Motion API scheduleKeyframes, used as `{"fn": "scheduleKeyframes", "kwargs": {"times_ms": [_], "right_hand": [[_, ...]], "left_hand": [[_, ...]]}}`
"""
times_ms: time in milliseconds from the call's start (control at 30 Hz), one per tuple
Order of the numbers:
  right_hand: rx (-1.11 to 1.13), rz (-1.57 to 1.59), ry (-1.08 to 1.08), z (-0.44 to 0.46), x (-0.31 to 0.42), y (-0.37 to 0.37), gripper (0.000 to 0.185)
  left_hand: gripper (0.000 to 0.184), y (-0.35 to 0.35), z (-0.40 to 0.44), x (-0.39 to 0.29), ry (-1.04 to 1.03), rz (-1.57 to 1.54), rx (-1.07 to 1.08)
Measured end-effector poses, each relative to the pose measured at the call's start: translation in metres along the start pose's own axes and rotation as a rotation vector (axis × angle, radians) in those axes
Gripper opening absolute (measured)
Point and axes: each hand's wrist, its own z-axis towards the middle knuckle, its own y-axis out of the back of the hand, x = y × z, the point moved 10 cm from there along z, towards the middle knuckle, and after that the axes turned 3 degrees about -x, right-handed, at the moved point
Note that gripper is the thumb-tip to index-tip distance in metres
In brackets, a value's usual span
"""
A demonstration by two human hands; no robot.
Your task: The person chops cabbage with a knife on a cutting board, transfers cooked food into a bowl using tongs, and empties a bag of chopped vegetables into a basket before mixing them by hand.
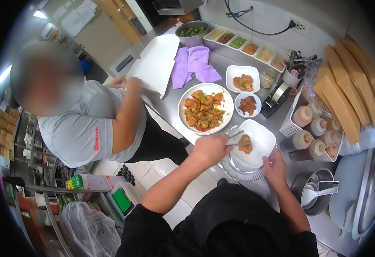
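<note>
My left hand point(212, 151) is closed around metal tongs point(238, 143), whose tips reach into a square white bowl point(262, 139). A browned piece of food point(246, 147) lies in that bowl at the tongs' tips; whether they pinch it, I cannot tell. At the bowl's lower right edge my right hand point(276, 169) grips the rim, fingers partly hidden. Under the bowl shows a shiny silver fluted dish point(245, 175). Just beyond is a large round white plate point(226, 118) of saucy fried pieces with green and red bits. Two smaller white bowls point(254, 70) point(237, 104) hold browned food.
A co-worker point(97, 115) in a grey shirt stands left, hands at a white takeaway box point(151, 64). A purple cloth point(196, 64), a pot of green fruit point(191, 32) and topping containers point(239, 44) line the back. Right stand a squeeze-bottle basket point(299, 103) and a utensil pot point(298, 184).
</note>
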Motion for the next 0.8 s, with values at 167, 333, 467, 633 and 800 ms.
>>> {"fn": "scheduleKeyframes", "kwargs": {"times_ms": [167, 333, 467, 633, 800], "right_hand": [[0.031, 0.02, -0.017, 0.001, 0.008, 0.002, 0.054], [-0.002, 0.033, 0.014, 0.001, 0.004, 0.001, 0.052], [-0.02, 0.026, 0.048, 0.001, 0.004, 0.003, 0.051], [0.02, -0.035, 0.022, 0.001, 0.006, 0.002, 0.053], [0.016, 0.046, -0.011, 0.0, 0.002, 0.001, 0.053]], "left_hand": [[0.03, 0.037, -0.021, 0.028, 0.119, 0.048, -0.062], [0.029, 0.071, -0.028, 0.122, 0.378, 0.36, 0.021], [0.024, 0.063, -0.007, 0.137, 0.308, 0.415, 0.019], [0.02, 0.034, 0.038, 0.147, 0.273, 0.473, 0.143], [0.02, 0.045, 0.036, 0.15, 0.25, 0.47, 0.185]]}}
